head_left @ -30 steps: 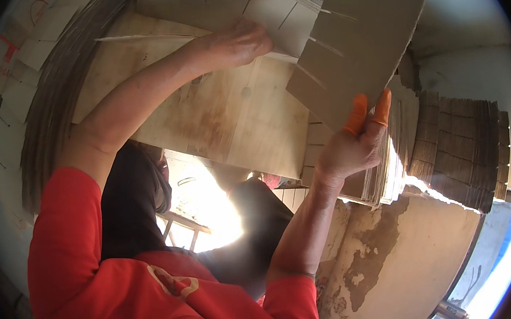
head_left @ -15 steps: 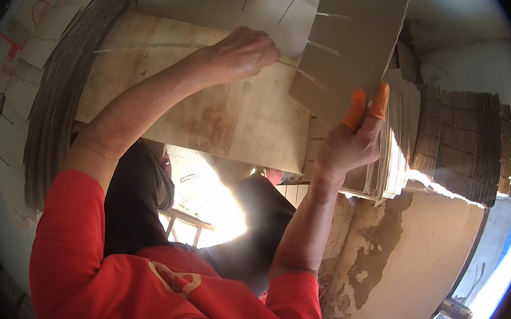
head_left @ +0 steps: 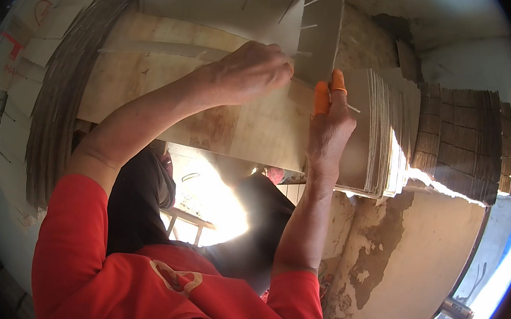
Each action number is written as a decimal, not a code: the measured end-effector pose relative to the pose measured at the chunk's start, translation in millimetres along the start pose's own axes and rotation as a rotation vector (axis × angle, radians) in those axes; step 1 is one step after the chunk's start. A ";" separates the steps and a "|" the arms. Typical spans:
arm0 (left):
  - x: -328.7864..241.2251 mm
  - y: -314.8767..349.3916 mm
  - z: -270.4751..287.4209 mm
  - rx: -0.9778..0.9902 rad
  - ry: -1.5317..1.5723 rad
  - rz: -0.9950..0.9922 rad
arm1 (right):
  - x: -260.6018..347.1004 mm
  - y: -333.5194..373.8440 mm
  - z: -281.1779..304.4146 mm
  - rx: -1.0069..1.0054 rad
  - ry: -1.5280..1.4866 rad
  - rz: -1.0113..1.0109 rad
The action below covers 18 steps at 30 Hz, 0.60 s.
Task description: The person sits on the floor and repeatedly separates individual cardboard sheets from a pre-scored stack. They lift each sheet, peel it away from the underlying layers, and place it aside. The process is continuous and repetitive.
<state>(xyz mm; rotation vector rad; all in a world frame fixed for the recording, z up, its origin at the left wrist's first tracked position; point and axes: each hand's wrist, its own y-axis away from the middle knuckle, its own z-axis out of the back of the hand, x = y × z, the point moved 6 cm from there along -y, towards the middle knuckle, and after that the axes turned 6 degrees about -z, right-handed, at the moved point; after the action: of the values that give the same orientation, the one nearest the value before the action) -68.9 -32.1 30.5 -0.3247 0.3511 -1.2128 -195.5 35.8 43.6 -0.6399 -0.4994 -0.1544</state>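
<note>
Your left arm [head_left: 165,105] reaches forward and inward, elbow bent out to your left, its hand [head_left: 252,74] curled closed with the knuckles uppermost. Your right forearm [head_left: 308,217] runs almost straight ahead, wrist nearly in line; the right hand [head_left: 334,127] pinches, two orange-covered digits [head_left: 321,98] pointing away from you. Both hands sit near each other, not touching.
</note>
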 end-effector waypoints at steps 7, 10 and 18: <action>-22.1 8.6 -1.3 -0.077 0.104 -0.119 | -15.5 3.6 -10.3 0.051 0.052 -0.251; 1.7 13.4 -3.1 0.020 0.398 0.135 | -3.0 15.4 -11.0 0.024 0.001 -0.338; 101.1 -12.0 12.3 -0.172 0.144 0.331 | -6.5 10.6 -7.6 -0.220 -0.067 -0.006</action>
<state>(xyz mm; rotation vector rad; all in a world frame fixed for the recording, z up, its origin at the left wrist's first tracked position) -42.4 -130.9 37.6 -0.3138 0.6115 -0.8844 -195.1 39.5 29.5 -0.8604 -0.5533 -0.1961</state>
